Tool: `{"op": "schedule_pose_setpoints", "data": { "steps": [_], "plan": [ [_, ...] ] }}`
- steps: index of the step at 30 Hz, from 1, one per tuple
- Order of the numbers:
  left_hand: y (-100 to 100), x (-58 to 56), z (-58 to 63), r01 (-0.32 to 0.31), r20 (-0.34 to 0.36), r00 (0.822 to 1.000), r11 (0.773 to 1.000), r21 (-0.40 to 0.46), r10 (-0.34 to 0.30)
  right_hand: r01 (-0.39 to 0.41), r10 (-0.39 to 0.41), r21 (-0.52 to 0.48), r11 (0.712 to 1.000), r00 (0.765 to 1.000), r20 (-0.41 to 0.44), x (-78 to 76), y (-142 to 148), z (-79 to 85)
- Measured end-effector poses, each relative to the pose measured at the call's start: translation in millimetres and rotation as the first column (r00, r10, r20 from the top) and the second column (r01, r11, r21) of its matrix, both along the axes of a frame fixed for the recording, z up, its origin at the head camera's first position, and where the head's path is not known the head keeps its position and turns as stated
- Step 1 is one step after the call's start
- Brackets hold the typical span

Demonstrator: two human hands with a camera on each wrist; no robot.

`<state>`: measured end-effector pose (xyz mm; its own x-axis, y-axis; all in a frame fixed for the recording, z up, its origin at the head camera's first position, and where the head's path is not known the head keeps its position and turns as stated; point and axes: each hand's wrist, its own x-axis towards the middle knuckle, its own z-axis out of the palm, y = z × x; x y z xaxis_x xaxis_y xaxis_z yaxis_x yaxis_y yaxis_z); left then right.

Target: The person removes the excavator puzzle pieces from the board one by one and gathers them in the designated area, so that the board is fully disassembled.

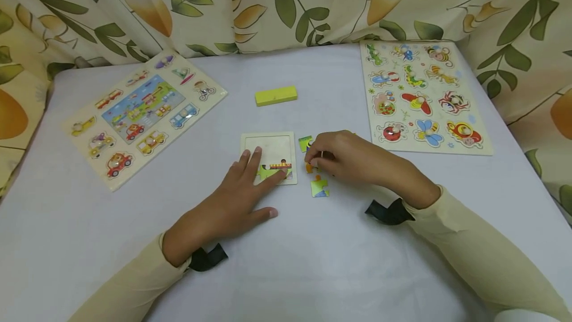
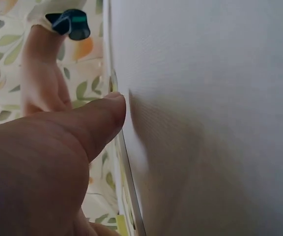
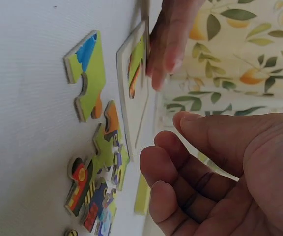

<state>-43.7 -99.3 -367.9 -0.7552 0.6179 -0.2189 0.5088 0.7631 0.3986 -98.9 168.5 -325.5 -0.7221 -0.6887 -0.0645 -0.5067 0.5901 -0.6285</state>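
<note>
A small square puzzle tray (image 1: pixel 270 144) lies mid-table with joined green and red pieces (image 1: pixel 267 172) along its near edge. My left hand (image 1: pixel 230 202) is spread over the tray, fingers extended, one fingertip on those pieces. The left thumb (image 2: pixel 99 118) sticks out just above the cloth. Right of the tray, my right hand (image 1: pixel 353 158) hovers over loose puzzle pieces, partly hiding them. In the right wrist view its fingers (image 3: pixel 157 164) are loosely bent, with no piece visible between thumb and fingertips. A green-and-blue puzzle piece (image 3: pixel 93 78) lies apart from the cluster of pieces (image 3: pixel 103 152).
Beyond the tray sits a yellow block (image 1: pixel 276 96). A vehicle peg board (image 1: pixel 99 113) lies at the left, an insect peg board (image 1: pixel 426 147) at the right. White cloth (image 1: pixel 313 262) covers the table; a leaf-patterned curtain (image 1: pixel 268 9) hangs behind.
</note>
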Motion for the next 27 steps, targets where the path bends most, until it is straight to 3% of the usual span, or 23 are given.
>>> {"op": "schedule_pose_setpoints", "data": {
  "steps": [7, 11, 27],
  "plan": [
    [4, 2.3, -0.1, 0.007, -0.014, 1.0, 0.999, -0.04, -0.008, -0.015, 0.014, -0.057, 0.998, 1.0, -0.009, -7.3, -3, 0.0],
    [6, 2.9, -0.2, 0.007, 0.023, 1.0, 0.998, -0.069, -0.005, -0.012, 0.013, -0.077, 0.997, 1.0, 0.012, -9.8, -8, 0.5],
    [6, 2.4, 2.2, -0.018, 0.063, 0.998, 0.998, -0.053, 0.022, 0.017, -0.003, -0.111, 0.994, 0.992, 0.126, -19.3, -31, -11.3]
  ]
}}
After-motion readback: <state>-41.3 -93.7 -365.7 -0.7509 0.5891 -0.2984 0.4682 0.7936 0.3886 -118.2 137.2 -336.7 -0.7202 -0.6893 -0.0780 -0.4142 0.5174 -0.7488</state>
